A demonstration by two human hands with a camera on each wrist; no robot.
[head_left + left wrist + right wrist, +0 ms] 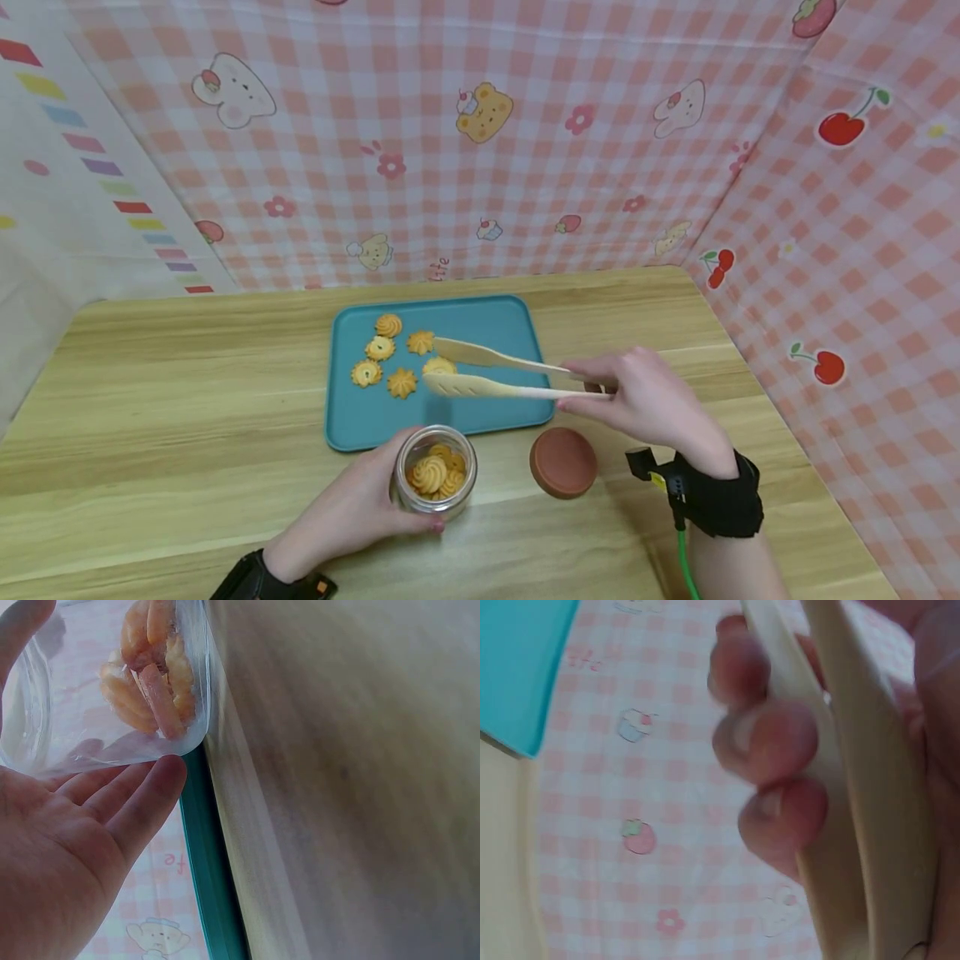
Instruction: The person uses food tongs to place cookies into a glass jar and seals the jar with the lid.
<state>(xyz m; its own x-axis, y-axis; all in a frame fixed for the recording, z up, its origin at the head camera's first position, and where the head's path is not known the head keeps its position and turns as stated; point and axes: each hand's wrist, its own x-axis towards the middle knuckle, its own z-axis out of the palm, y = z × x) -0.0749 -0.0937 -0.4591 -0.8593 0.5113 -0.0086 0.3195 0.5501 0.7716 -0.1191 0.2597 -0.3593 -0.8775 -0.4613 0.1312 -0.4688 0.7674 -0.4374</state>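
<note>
My left hand (367, 492) grips a clear glass jar (405, 498) from its left side, fingers behind and thumb in front. Inside the jar, several swirled cookies (431, 475) lie at the bottom, also seen through its wall in the left wrist view. Cream-coloured tongs (517, 392) are held in my right hand (648, 400), fingers curled round them in the right wrist view. The tongs' tips stand apart over a blue tray (487, 312), close to a ring-shaped cookie (439, 367); whether they touch it I cannot tell. Several other cookies (402, 383) lie on the tray's left half.
A round brown lid (564, 462) lies on the wooden table (187, 417), right of the jar and below the tongs. Pink checked cloth (322, 125) covers the walls behind and to the right. A green cable (684, 558) runs from the right wrist strap.
</note>
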